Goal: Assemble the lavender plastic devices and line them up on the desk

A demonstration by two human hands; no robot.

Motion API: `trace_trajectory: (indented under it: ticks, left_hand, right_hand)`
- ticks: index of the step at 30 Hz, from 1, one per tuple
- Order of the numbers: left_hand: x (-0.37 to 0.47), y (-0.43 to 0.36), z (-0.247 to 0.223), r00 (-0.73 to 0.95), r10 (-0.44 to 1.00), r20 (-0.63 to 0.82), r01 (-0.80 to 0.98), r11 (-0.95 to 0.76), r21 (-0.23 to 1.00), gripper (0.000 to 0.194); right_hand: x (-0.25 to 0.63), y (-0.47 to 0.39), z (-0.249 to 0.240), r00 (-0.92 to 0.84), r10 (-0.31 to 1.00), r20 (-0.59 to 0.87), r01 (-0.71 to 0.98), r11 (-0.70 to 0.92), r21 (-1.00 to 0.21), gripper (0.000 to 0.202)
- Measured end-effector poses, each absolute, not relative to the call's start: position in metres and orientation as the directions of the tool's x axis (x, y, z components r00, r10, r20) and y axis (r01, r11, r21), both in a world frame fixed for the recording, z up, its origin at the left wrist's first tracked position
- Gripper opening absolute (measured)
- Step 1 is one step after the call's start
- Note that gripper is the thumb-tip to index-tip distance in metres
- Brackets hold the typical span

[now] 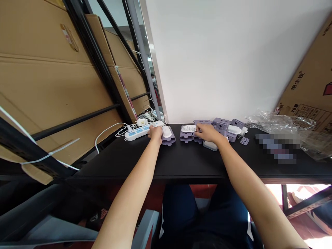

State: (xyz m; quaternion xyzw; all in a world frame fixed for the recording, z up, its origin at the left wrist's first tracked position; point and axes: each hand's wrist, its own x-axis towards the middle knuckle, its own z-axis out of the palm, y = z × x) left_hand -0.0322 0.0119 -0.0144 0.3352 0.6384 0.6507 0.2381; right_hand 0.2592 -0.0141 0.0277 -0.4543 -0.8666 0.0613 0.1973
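My left hand [155, 134] is closed at the left edge of a purple plastic holder [168, 141], which carries a smooth white oval part [166, 131]. The fingertips are partly hidden behind the hand. Farther right, my right hand [208, 132] pinches the right end of a white ribbed piece [188, 128], which lies on another purple holder [186, 137]. Under my right wrist lies a clear-and-white rounded piece [210, 145]. Several more purple holders [221, 123] are clustered behind and right of that hand, with a white part [234, 130] among them.
A white power strip [141, 131] with blue sockets and tangled cables sits left of my left hand. Clear plastic wrap [282, 122] and a blurred patch lie on the black table [145, 162] at right. A large cardboard box [308, 93] leans there; a black rack frame [98, 62] stands left.
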Motion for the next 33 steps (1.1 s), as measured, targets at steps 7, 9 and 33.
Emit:
trace_trajectory:
  ticks: [7, 9, 33]
  left_hand:
    - [-0.018, -0.004, 0.007, -0.796, 0.54, 0.275, 0.256, -0.112, 0.96, 0.037]
    - [-0.008, -0.01, 0.009, -0.689, 0.568, 0.45, 0.368, -0.261, 0.892, 0.027]
    - [0.029, -0.034, 0.018, -0.046, 0.943, 0.33, -0.37, -0.323, 0.871, 0.055]
  right_hand:
    - [0.243, -0.01, 0.015, -0.559, 0.778, 0.287, 0.774, 0.614, -0.157, 0.019]
    - [0.242, -0.01, 0.016, -0.528, 0.777, 0.342, 0.724, 0.623, -0.297, 0.021]
    - [0.235, -0.027, 0.025, -0.269, 0.839, 0.473, 0.341, 0.542, -0.768, 0.044]
